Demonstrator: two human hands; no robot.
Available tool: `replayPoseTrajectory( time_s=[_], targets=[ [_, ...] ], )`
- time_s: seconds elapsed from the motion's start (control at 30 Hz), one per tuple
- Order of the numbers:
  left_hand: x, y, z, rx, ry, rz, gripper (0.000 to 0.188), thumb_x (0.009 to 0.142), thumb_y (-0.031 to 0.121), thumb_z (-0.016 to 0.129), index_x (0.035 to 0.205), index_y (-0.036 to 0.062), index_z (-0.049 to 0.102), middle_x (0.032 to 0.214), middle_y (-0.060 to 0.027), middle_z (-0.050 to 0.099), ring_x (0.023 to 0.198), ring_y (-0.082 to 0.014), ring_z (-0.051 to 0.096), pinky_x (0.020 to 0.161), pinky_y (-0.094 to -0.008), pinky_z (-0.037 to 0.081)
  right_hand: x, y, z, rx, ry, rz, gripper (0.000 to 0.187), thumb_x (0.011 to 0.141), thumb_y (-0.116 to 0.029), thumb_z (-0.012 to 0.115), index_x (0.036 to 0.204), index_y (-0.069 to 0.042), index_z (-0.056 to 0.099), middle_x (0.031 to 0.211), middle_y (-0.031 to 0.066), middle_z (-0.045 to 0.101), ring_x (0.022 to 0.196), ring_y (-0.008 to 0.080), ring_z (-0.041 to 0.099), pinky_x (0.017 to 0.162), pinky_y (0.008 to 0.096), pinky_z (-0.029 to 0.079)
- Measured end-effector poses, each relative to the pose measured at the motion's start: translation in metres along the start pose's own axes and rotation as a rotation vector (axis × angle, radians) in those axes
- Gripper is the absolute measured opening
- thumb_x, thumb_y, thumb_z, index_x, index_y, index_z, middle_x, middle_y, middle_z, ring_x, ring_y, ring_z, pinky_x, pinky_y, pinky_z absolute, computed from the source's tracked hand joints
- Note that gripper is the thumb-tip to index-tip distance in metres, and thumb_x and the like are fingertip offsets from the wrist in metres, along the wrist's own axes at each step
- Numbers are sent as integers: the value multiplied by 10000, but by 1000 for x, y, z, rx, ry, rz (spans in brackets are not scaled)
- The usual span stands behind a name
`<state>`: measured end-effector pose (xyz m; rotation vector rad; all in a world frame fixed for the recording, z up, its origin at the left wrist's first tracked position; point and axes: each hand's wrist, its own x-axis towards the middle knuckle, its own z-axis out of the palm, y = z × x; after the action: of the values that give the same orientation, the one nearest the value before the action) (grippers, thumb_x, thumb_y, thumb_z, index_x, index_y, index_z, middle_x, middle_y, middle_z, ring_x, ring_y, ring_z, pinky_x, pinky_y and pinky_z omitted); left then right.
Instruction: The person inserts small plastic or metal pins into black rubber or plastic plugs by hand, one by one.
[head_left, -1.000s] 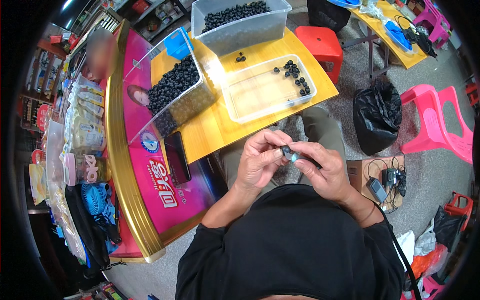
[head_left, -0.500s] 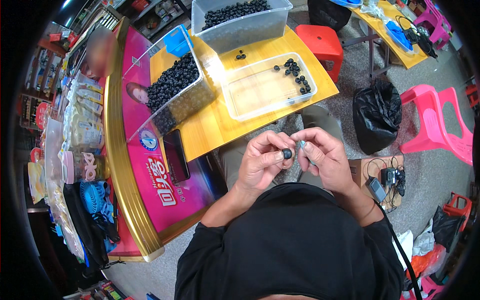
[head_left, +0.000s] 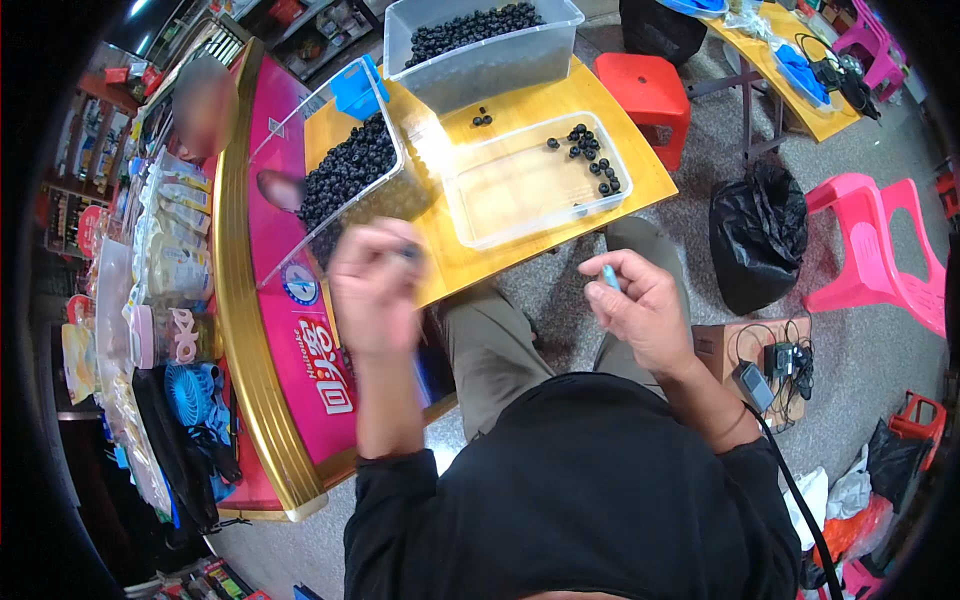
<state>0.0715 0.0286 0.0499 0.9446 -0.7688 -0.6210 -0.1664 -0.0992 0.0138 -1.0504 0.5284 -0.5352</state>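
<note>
My left hand (head_left: 375,295), smeared by motion, is over the yellow table's near left corner, beside the filled clear bin. A small black round piece (head_left: 410,252) shows dark and blurred at its fingertips. My right hand (head_left: 645,315) is above my lap, pinching a small light-blue stick-like piece (head_left: 610,278) between thumb and forefinger; its exact kind is not clear. Many similar black round pieces (head_left: 350,168) fill the clear bin (head_left: 400,190) at the left of the table. A shallow clear tray (head_left: 485,238) has several of them along its right side.
On the yellow table (head_left: 640,160), a larger bin (head_left: 480,80) of black pieces stands at the back. A blue scoop-like container (head_left: 358,88) sits at the left bin's edge. A red stool (head_left: 645,90), black bag (head_left: 757,240) and pink chair (head_left: 870,240) are to the right.
My hands were together, the left holding the black round piece. The left has moved left and up toward the filled bin; the right has shifted slightly, keeping the light-blue piece.
</note>
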Motion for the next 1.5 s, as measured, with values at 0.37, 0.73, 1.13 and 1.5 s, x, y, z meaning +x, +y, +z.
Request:
replayPoseTrajectory(
  time_s=[0.37,0.73,1.13,1.5],
  targets=[
    [87,15,-35,1340,174,638,295,717,-73,656,990,40,660,982,-101,634,842,-208,616,693,-284,497,6,9,-42,56,142,28,161,921,-74,567,1057,10,579,632,14,521,454,34,375,404,172,286],
    [117,-151,51,1121,-991,-12,181,722,34,659,899,63,678,841,-127,613,790,-283,639,696,-389,505,-2,-4,-44,82,144,10,159,908,-93,604,1036,0,590,655,-1,545,487,14,422,403,155,296],
    [116,-139,41,887,-801,8,127,760,40,668,882,46,630,846,-72,607,771,-202,602,676,-309,479,4,-5,-39,19,182,25,152,884,-62,624,1029,-19,601,674,-25,539,531,11,428,446,160,321],
    [-15,-76,61,235,-539,-91,178,902,47,601,1066,-22,610,918,-70,583,731,-129,560,644,-245,456,6,-5,7,-591,50,-559,213,823,5,660,1032,-1,618,889,102,647,738,126,624,666,254,494]
  ],
)
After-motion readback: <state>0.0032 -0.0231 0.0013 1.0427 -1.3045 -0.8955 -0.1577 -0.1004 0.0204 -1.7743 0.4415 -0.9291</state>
